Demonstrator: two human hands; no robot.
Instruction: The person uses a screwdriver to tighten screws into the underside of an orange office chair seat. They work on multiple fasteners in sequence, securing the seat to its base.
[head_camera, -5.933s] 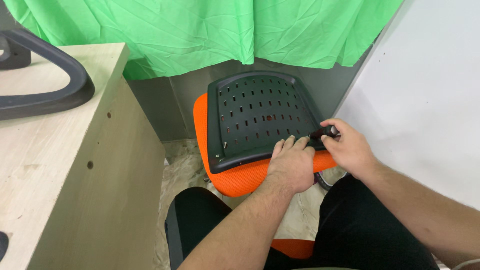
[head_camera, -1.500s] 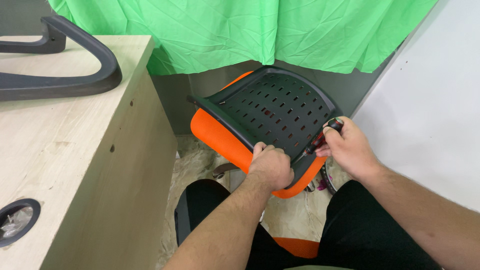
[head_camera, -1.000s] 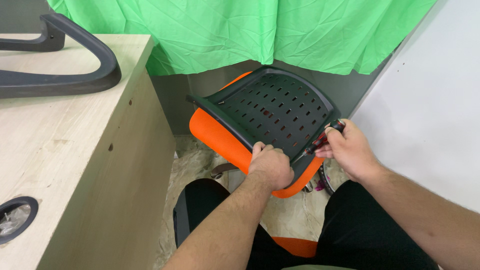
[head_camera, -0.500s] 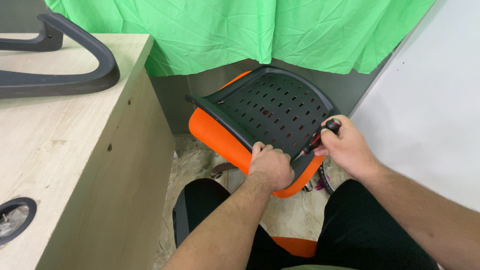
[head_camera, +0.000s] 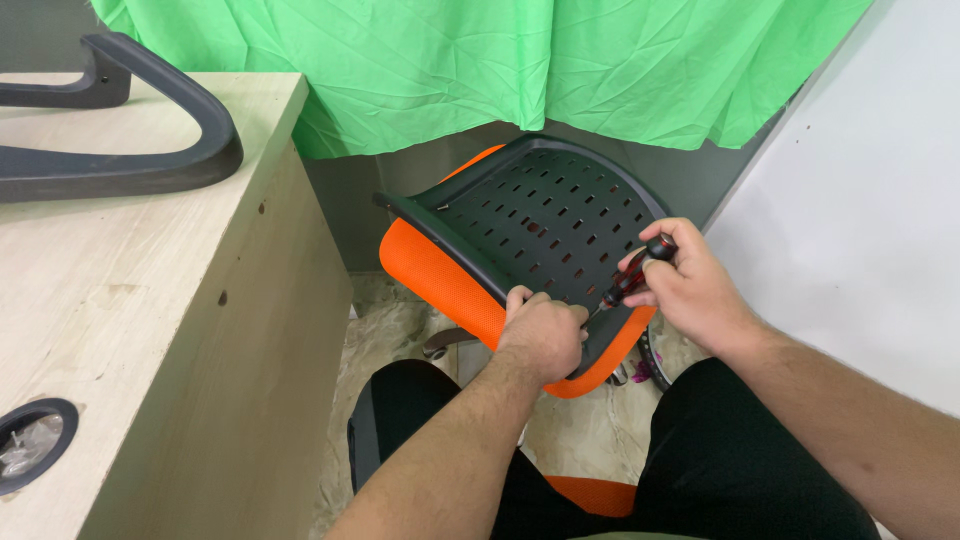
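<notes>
An orange chair seat (head_camera: 430, 262) lies tilted and upside down in front of me, its black perforated underside plate (head_camera: 540, 215) facing up. My left hand (head_camera: 545, 330) grips the near edge of the seat, fingers curled over the black plate. My right hand (head_camera: 690, 285) holds a screwdriver (head_camera: 630, 280) with a red and black handle, its tip pointing down at the plate beside my left fingers.
A light wooden desk (head_camera: 150, 330) stands at the left with a dark chair armrest (head_camera: 130, 150) lying on it and a round cable hole (head_camera: 30, 445). A green cloth (head_camera: 500, 60) hangs behind. A white wall (head_camera: 870, 200) is at the right. My legs in black trousers (head_camera: 740, 450) are below.
The seat has been tipped up from flat to tilted since the earliest frame. In the last second my right hand has shifted the screwdriver a little along the plate's edge.
</notes>
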